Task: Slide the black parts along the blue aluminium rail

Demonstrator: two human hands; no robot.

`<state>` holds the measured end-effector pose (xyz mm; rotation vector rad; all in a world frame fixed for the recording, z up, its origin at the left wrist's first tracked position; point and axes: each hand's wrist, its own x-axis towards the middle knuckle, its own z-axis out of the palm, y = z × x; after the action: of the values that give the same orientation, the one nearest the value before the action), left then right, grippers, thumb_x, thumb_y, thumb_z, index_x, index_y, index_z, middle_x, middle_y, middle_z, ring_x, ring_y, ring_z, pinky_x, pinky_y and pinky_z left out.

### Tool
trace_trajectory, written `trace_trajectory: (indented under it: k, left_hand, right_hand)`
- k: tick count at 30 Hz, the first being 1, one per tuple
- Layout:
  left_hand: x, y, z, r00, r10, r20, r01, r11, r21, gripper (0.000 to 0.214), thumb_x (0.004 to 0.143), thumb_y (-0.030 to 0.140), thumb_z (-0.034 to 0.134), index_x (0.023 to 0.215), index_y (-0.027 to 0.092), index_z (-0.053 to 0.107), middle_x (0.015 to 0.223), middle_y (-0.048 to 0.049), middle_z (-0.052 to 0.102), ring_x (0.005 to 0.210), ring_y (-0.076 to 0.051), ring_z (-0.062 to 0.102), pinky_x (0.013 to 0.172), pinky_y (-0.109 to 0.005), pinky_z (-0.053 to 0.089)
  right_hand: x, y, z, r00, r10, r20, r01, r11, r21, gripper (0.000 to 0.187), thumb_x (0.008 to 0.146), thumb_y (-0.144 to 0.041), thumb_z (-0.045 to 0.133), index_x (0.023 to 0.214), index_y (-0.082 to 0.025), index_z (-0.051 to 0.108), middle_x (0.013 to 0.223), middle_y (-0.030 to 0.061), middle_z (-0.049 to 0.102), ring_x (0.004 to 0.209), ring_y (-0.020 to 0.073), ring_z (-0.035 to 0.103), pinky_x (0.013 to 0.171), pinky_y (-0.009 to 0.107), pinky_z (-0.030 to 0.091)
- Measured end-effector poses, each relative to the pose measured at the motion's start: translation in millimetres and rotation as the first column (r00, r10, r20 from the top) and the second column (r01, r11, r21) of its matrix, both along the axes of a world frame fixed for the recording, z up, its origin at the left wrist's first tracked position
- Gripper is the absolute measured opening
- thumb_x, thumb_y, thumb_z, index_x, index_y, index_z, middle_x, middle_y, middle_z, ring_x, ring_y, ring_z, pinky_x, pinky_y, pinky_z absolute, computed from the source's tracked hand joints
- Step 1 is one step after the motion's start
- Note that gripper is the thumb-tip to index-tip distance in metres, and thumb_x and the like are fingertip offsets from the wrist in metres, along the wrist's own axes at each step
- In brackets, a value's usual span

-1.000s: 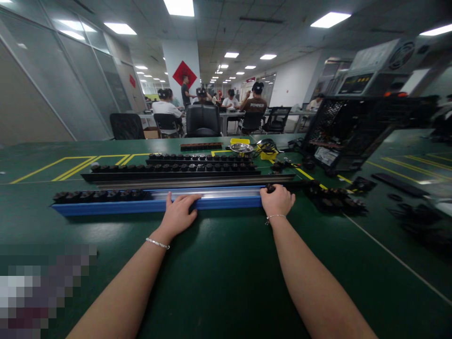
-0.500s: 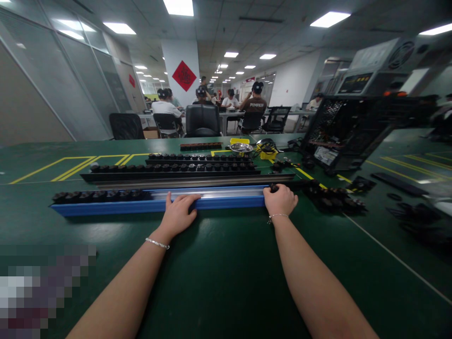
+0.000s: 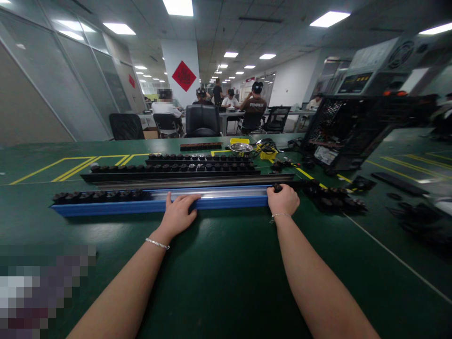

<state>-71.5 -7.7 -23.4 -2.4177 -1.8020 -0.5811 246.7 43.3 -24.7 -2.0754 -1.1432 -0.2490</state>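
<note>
A long blue rail (image 3: 231, 202) with a shiny metal channel lies across the table in front of me. Several black wheel-like parts (image 3: 102, 196) sit in a row in its left half. My left hand (image 3: 178, 214) rests on the rail's middle, fingers spread over the near edge and the channel. At the rail's right end, my right hand (image 3: 284, 199) is closed around a small black part (image 3: 277, 188), mostly hidden by the fingers. Whether that part touches the channel, I cannot tell.
Behind the blue rail lie a dark rail (image 3: 197, 181) and black rails with similar parts (image 3: 176, 168). On the right are a pile of black parts (image 3: 334, 197) and an open computer case (image 3: 339, 134). A metal bowl (image 3: 241, 148) stands farther back. People sit beyond the table.
My right hand has shifted slightly to the right with the small black part. My left hand and the blue rail have stayed in place.
</note>
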Motion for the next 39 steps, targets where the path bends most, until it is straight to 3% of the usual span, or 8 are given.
trace_trajectory:
  k: [23, 32, 39]
  left_hand:
    - [-2, 1, -1.7, 1.000, -0.008, 0.009, 0.008, 1.000, 0.008, 0.046, 0.079, 0.027, 0.048, 0.125, 0.032, 0.049, 0.117, -0.0024, 0.064, 0.115, -0.023, 0.051, 0.109, -0.062, 0.001]
    - [-1, 0, -1.2, 1.000, -0.009, 0.014, 0.009, 1.000, 0.020, 0.047, 0.079, 0.026, 0.048, 0.125, 0.032, 0.049, 0.117, -0.0025, 0.064, 0.114, -0.023, 0.052, 0.108, -0.062, 0.001]
    - [-1, 0, -1.3, 1.000, -0.001, 0.016, 0.001, 1.000, 0.008, 0.047, 0.078, 0.026, 0.049, 0.125, 0.031, 0.050, 0.117, -0.0032, 0.064, 0.114, -0.024, 0.052, 0.108, -0.062, 0.001]
  right_hand:
    - [11, 2, -3.2, 0.996, -0.006, -0.086, 0.010, 0.999, 0.048, 0.036, 0.072, -0.032, 0.050, 0.098, -0.012, 0.066, 0.095, 0.0146, 0.064, 0.091, 0.0274, 0.053, 0.076, 0.036, 0.041]
    - [15, 3, -1.7, 0.997, -0.016, -0.074, 0.018, 0.999, 0.030, 0.034, 0.072, -0.030, 0.050, 0.097, -0.013, 0.067, 0.093, 0.0136, 0.064, 0.089, 0.0260, 0.054, 0.078, 0.035, 0.041]
    - [12, 2, 0.6, 0.986, -0.025, -0.164, 0.025, 1.000, -0.003, 0.033, 0.074, -0.031, 0.050, 0.100, -0.016, 0.066, 0.095, 0.0107, 0.061, 0.086, 0.0236, 0.056, 0.073, 0.033, 0.043]
